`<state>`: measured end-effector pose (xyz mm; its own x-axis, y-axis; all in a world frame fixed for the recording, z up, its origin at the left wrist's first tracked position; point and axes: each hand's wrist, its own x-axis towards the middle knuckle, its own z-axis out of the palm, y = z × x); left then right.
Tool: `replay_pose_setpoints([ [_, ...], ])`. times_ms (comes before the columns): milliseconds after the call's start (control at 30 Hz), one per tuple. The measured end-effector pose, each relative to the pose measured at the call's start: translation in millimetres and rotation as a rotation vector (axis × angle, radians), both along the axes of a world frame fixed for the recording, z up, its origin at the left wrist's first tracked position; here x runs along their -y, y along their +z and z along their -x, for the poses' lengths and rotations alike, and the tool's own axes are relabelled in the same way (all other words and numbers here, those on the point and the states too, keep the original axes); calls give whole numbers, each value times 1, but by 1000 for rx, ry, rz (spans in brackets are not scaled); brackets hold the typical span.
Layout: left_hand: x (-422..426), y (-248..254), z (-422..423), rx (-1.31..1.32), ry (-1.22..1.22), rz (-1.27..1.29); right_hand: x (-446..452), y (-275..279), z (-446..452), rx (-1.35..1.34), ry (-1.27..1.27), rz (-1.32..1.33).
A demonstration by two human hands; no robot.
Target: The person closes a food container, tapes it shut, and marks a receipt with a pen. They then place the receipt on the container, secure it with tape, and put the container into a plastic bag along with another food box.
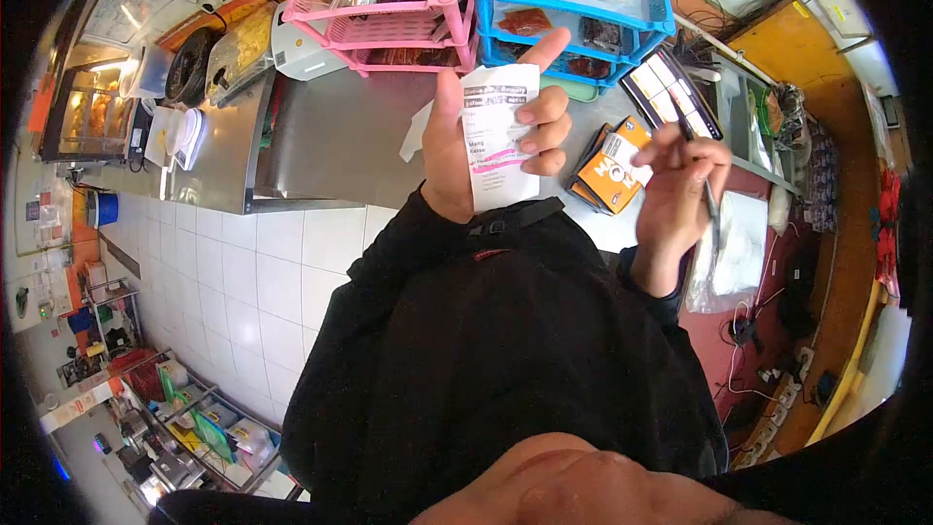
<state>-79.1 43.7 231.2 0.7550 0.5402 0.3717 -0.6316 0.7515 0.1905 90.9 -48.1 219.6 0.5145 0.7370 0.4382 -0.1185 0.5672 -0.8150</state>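
Observation:
My left hand (449,151) holds a white paper receipt (498,151) upright, with its fingers round the right edge and the index finger pointing up. A pink highlighted line crosses the print. My right hand (683,185) is raised to the right, fingers curled round a thin dark pen (712,204). Between the hands an orange and black box (610,170) lies on the counter, touching neither hand. A tablet-like screen (664,87) showing light tiles is just behind my right hand.
Beyond the receipt stand a pink tiered rack (389,27) of packets and a blue tiered rack (569,15) with sauce sachets. The metal counter (340,136) runs left. Clear plastic bags (734,253) lie at the right, near cables. White floor tiles (228,272) show at lower left.

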Motion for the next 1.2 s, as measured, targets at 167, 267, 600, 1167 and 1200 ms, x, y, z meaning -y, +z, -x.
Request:
replay_pose_setpoints([
  [167,-6,3,1,-69,39,-89,4,-3,46,105,155,71],
  [267,-4,4,-2,-59,48,-52,3,2,56,164,255,25],
  [600,10,4,-11,-189,241,-112,-4,-9,57,227,89,32],
  [1167,12,2,-13,-205,248,-163,18,17,44,88,202,95],
  [1200,13,2,-13,-211,241,-173,16,15,41,87,203,94],
])
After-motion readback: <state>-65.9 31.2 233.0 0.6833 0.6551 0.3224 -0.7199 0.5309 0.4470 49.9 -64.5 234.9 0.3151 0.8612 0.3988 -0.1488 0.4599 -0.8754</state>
